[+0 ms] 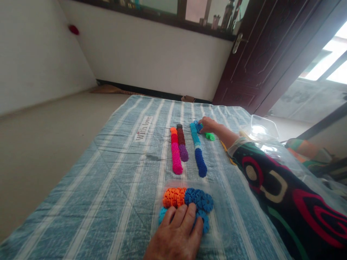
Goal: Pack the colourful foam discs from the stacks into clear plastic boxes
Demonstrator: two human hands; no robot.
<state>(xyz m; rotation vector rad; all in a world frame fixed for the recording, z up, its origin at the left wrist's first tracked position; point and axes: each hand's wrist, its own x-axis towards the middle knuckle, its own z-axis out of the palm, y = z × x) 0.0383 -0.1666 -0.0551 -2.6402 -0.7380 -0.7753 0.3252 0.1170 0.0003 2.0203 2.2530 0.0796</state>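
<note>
A clear plastic box (223, 220) near me holds a row of orange snowflake discs (175, 196) beside dark blue snowflake discs (200, 199), with light blue discs (162, 214) in front. My left hand (179, 225) lies over the front row, fingers stretched across the discs. Farther off, my right hand (208, 125) has its fingers closed at some blue snowflake discs (199, 127); the fingertips are partly hidden. Just left of it lies a row running from light blue to dark blue (198, 150). Green discs (210, 136) lie under my right wrist.
Left of the blue row lie an orange-to-pink disc row (175, 151) and a brown-to-purple row (182, 142). Yellow discs (227, 153) show beside my right sleeve. Clear plastic containers (261, 128) stand at the right edge of the striped cloth (121, 162). A dark door (260, 47) is beyond.
</note>
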